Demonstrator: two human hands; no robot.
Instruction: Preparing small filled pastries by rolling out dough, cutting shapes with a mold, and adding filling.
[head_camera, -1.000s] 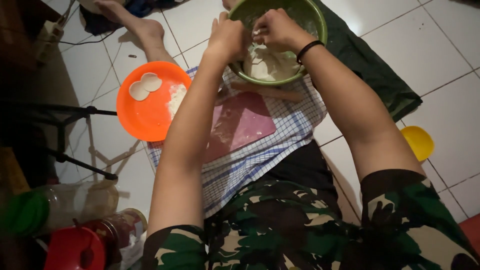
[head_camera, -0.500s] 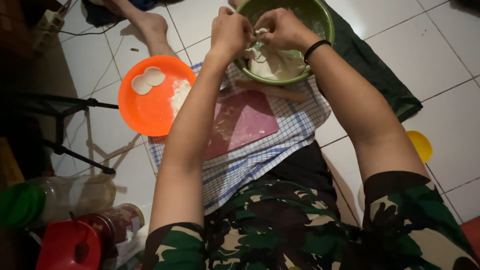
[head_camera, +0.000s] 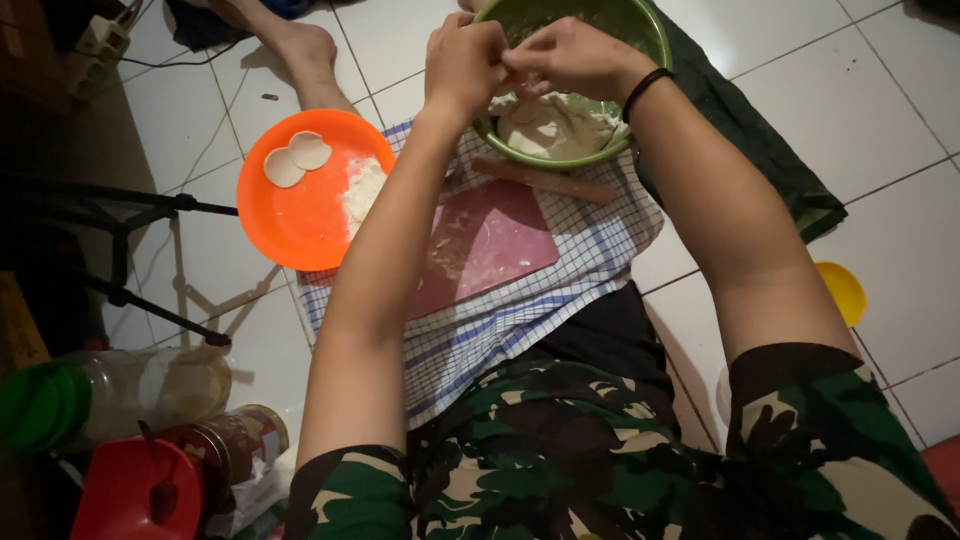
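A green bowl (head_camera: 640, 40) with a lump of pale dough (head_camera: 550, 125) stands at the far edge of a checked cloth (head_camera: 520, 330). Above the bowl my left hand (head_camera: 465, 65) and my right hand (head_camera: 570, 55) meet, fingertips pinched together on a small bit of dough that is mostly hidden between them. A black band circles my right wrist. A wooden rolling pin (head_camera: 545, 180) lies just in front of the bowl, beside a pink cutting board (head_camera: 490, 245).
An orange plate (head_camera: 300, 215) on the left holds two flat dough rounds (head_camera: 298, 158) and a heap of flour (head_camera: 365, 185). Another person's bare foot (head_camera: 305, 50) rests beyond it. Jars with green (head_camera: 45, 405) and red lids (head_camera: 125, 490) stand bottom left. A yellow lid (head_camera: 843, 290) lies at right.
Both hands have lifted a little from inside the bowl and drawn together at the fingertips. The view has shifted slightly; the other objects lie as before.
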